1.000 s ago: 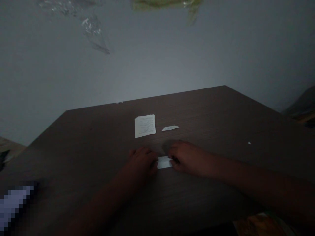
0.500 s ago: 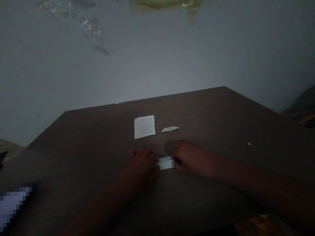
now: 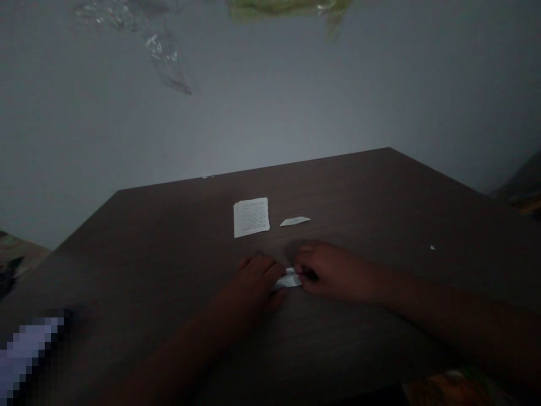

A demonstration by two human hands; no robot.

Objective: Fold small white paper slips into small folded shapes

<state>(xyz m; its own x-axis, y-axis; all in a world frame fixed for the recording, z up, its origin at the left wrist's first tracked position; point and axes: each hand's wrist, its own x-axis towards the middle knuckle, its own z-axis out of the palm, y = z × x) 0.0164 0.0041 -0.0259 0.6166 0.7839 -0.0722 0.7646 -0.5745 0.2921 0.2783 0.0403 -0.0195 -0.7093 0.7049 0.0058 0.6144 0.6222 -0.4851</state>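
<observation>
A small strip of folded white paper (image 3: pixel 289 279) lies low on the brown table between my two hands. My left hand (image 3: pixel 261 280) grips its left end, thumb below and fingers above. At the other end, my right hand (image 3: pixel 323 272) pinches the paper between thumb and bent fingers. Parts of the strip are covered by my fingers. Just beyond my hands rests a slim, pointed piece of folded paper (image 3: pixel 295 221). To its left is a stack of square printed paper sheets (image 3: pixel 251 217), its edges slightly uneven.
The dark brown table (image 3: pixel 177 225) reaches back to a grey wall (image 3: pixel 270 101). A tiny white scrap (image 3: pixel 432 247) lies on the right. At the lower left is a pixelated, screen-like object (image 3: pixel 31 347). Clear plastic (image 3: pixel 163 51) hangs on the wall.
My left hand has moved right, closer to my right hand, and less of the paper strip shows between them. The stack and the pointed piece have stayed in place on the table.
</observation>
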